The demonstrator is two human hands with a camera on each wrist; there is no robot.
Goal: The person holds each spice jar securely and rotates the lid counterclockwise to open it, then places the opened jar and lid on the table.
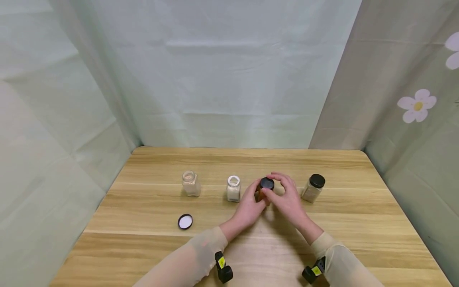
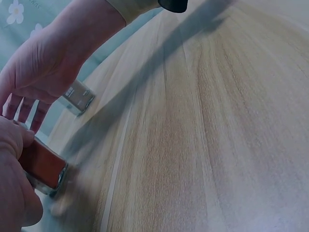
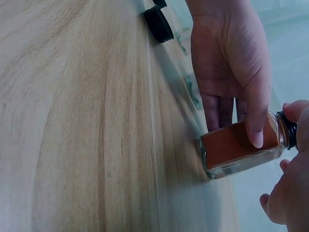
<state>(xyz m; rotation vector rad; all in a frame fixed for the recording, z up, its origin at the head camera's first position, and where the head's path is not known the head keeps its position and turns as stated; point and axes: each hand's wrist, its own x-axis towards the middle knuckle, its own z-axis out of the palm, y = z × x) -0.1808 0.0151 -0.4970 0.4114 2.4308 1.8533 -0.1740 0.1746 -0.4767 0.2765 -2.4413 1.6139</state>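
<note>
A square glass jar of reddish-brown powder (image 3: 236, 147) is upright near the middle of the table, between both hands. My left hand (image 1: 250, 205) grips its body, with the thumb across the near side in the right wrist view. At the top, the thumb and fingers of my right hand (image 1: 288, 199) pinch the black lid (image 1: 267, 183). The lid sits on the jar's neck; whether it is screwed tight does not show. In the left wrist view, the left hand (image 2: 14, 179) hides part of the jar (image 2: 43, 166), while the right hand (image 2: 53, 63) reaches over from above.
Two lidless jars of pale powder, one nearer (image 1: 233, 190) and one farther left (image 1: 191, 184), stand left of the hands. A loose black lid (image 1: 185, 221) lies with its white inside up. On the right stands a black-capped jar (image 1: 312, 188). Cloth walls surround the wooden table (image 1: 358, 231).
</note>
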